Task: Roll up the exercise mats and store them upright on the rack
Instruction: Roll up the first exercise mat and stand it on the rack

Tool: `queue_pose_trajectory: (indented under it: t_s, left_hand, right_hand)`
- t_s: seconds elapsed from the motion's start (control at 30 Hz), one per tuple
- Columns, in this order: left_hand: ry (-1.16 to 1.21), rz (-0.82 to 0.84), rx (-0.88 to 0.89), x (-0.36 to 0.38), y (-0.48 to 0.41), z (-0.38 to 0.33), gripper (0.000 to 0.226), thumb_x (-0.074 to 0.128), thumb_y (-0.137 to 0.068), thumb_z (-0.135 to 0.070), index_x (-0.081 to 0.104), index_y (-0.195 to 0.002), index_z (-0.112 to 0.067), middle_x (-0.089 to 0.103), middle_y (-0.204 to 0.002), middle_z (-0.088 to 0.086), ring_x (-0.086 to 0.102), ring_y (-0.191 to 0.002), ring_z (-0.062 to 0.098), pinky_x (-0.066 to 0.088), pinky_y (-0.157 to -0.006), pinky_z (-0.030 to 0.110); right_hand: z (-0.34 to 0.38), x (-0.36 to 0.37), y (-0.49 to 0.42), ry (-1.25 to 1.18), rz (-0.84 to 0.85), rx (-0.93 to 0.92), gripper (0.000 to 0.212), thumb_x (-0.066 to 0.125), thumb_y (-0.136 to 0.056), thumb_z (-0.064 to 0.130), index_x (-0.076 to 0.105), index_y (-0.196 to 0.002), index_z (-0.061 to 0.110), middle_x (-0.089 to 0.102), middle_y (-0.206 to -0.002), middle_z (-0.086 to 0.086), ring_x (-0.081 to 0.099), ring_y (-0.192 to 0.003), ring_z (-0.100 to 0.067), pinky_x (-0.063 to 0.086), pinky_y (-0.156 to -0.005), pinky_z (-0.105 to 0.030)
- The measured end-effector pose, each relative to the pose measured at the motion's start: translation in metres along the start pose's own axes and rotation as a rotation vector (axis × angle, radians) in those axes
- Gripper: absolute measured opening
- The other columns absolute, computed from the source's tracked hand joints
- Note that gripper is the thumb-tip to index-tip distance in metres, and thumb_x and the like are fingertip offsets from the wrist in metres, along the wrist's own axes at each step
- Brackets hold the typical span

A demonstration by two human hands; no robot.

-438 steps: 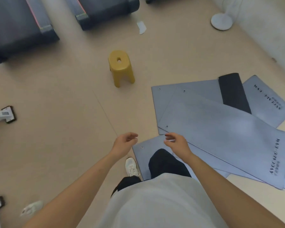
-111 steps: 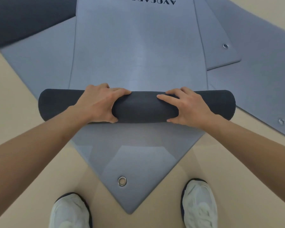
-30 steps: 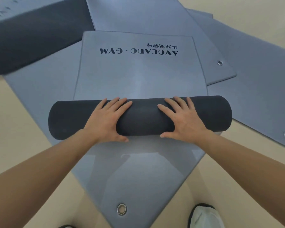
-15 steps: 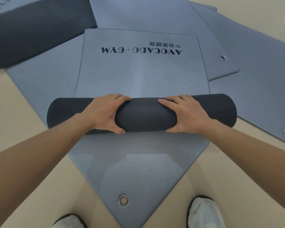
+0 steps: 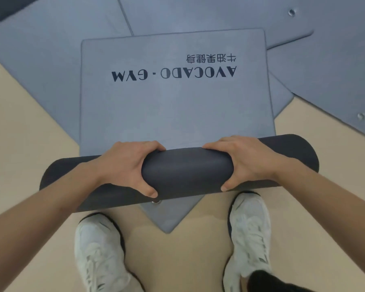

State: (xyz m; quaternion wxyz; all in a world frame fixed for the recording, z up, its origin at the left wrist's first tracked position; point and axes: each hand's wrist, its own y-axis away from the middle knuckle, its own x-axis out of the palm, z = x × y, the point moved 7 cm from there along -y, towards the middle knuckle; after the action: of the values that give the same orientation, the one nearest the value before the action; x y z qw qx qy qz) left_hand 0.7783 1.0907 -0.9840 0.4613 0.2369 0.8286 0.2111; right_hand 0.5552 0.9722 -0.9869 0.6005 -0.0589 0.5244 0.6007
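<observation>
A dark grey roll (image 5: 185,171) of exercise mat lies crosswise in front of me. Its flat blue-grey remainder (image 5: 173,106), printed "AVOCADO · GVM", stretches away from the roll. My left hand (image 5: 124,165) grips the roll left of centre, fingers over the top and thumb on the near side. My right hand (image 5: 247,161) grips it right of centre in the same way. The corner of another flat mat (image 5: 169,220), with a metal eyelet, pokes out from under the roll. No rack is in view.
Several more blue-grey mats (image 5: 325,60) lie overlapping on the beige floor (image 5: 19,114), filling the far side. My two white shoes (image 5: 99,256) stand just behind the roll, on bare floor.
The roll has grown thicker and sits closer to my feet in the view. Both hands went from lying flat on the roll to curling round it. More of the printed end is visible.
</observation>
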Motion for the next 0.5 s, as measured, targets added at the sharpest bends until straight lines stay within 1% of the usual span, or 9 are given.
queue_pose_trajectory:
  t_s: [0.07, 0.1, 0.17, 0.23, 0.3, 0.33, 0.37, 0.43, 0.5]
  left_hand:
    - [0.026, 0.006, -0.013, 0.007, 0.004, 0.0, 0.096, 0.079, -0.051, -0.074, 0.039, -0.135, -0.052, 0.055, -0.124, -0.032, 0.056, -0.111, 0.0, 0.048, -0.097, 0.038]
    - [0.022, 0.0, -0.023, 0.008, 0.005, 0.001, 0.099, 0.078, -0.053, -0.073, 0.037, -0.14, -0.05, 0.053, -0.13, -0.031, 0.054, -0.117, 0.001, 0.047, -0.099, 0.037]
    - [-0.044, -0.086, 0.01, 0.005, 0.008, -0.002, 0.104, 0.076, -0.059, -0.069, 0.036, -0.15, -0.041, 0.048, -0.147, -0.023, 0.047, -0.132, 0.008, 0.044, -0.105, 0.037]
    - [-0.139, -0.286, 0.116, 0.0, 0.015, -0.017, 0.1, 0.073, -0.064, -0.064, 0.042, -0.153, -0.03, 0.047, -0.155, -0.009, 0.045, -0.14, 0.019, 0.04, -0.111, 0.043]
    - [-0.183, -0.546, 0.199, 0.003, 0.029, -0.037, 0.083, 0.076, -0.07, -0.054, 0.056, -0.144, -0.022, 0.055, -0.149, 0.001, 0.05, -0.138, 0.027, 0.038, -0.113, 0.049]
    - [-0.192, -0.647, 0.218, 0.009, 0.035, -0.046, 0.075, 0.077, -0.072, -0.049, 0.062, -0.139, -0.02, 0.059, -0.145, 0.004, 0.053, -0.136, 0.029, 0.039, -0.112, 0.051]
    - [-0.21, -0.704, 0.224, 0.018, 0.038, -0.054, 0.069, 0.078, -0.074, -0.047, 0.065, -0.136, -0.019, 0.06, -0.143, 0.007, 0.054, -0.135, 0.032, 0.039, -0.112, 0.052]
    - [-0.284, -0.704, 0.194, 0.036, 0.033, -0.058, 0.071, 0.077, -0.077, -0.051, 0.063, -0.14, -0.021, 0.054, -0.15, 0.011, 0.048, -0.141, 0.036, 0.034, -0.115, 0.056]
    - [-0.361, -0.698, 0.163, 0.038, 0.025, -0.053, 0.075, 0.074, -0.078, -0.057, 0.059, -0.144, -0.024, 0.048, -0.155, 0.013, 0.043, -0.144, 0.038, 0.031, -0.117, 0.058]
  right_hand:
    - [-0.001, 0.004, 0.001, -0.021, 0.022, 0.003, 0.105, 0.079, -0.054, 0.073, 0.032, -0.146, 0.05, 0.055, -0.127, 0.02, 0.052, -0.112, -0.011, 0.049, -0.092, -0.04]
    - [-0.003, 0.003, -0.001, -0.033, 0.03, 0.003, 0.105, 0.08, -0.054, 0.073, 0.033, -0.145, 0.05, 0.056, -0.125, 0.019, 0.053, -0.112, -0.011, 0.05, -0.092, -0.041]
    - [-0.006, -0.002, -0.007, -0.067, 0.052, 0.005, 0.105, 0.083, -0.052, 0.071, 0.035, -0.143, 0.051, 0.057, -0.121, 0.02, 0.054, -0.111, -0.011, 0.05, -0.092, -0.042]
    - [-0.01, -0.009, -0.016, -0.118, 0.088, 0.019, 0.103, 0.087, -0.051, 0.066, 0.039, -0.141, 0.052, 0.059, -0.121, 0.022, 0.056, -0.111, -0.01, 0.05, -0.094, -0.042]
    - [-0.016, -0.016, -0.025, -0.165, 0.13, 0.033, 0.101, 0.092, -0.051, 0.06, 0.043, -0.139, 0.053, 0.06, -0.124, 0.023, 0.057, -0.113, -0.009, 0.049, -0.097, -0.039]
    - [-0.018, -0.019, -0.03, -0.198, 0.151, 0.036, 0.098, 0.093, -0.051, 0.057, 0.046, -0.137, 0.052, 0.061, -0.124, 0.023, 0.058, -0.113, -0.007, 0.05, -0.098, -0.036]
    - [-0.021, -0.023, -0.034, -0.24, 0.167, 0.044, 0.096, 0.095, -0.052, 0.053, 0.049, -0.136, 0.051, 0.062, -0.123, 0.024, 0.06, -0.111, -0.004, 0.05, -0.097, -0.032]
    - [-0.028, -0.031, -0.04, -0.309, 0.174, 0.078, 0.09, 0.097, -0.054, 0.048, 0.055, -0.134, 0.048, 0.062, -0.12, 0.027, 0.06, -0.107, 0.003, 0.049, -0.094, -0.026]
    - [-0.034, -0.039, -0.043, -0.318, 0.139, 0.123, 0.087, 0.095, -0.057, 0.047, 0.057, -0.135, 0.042, 0.06, -0.122, 0.025, 0.06, -0.109, 0.0, 0.047, -0.096, -0.027]
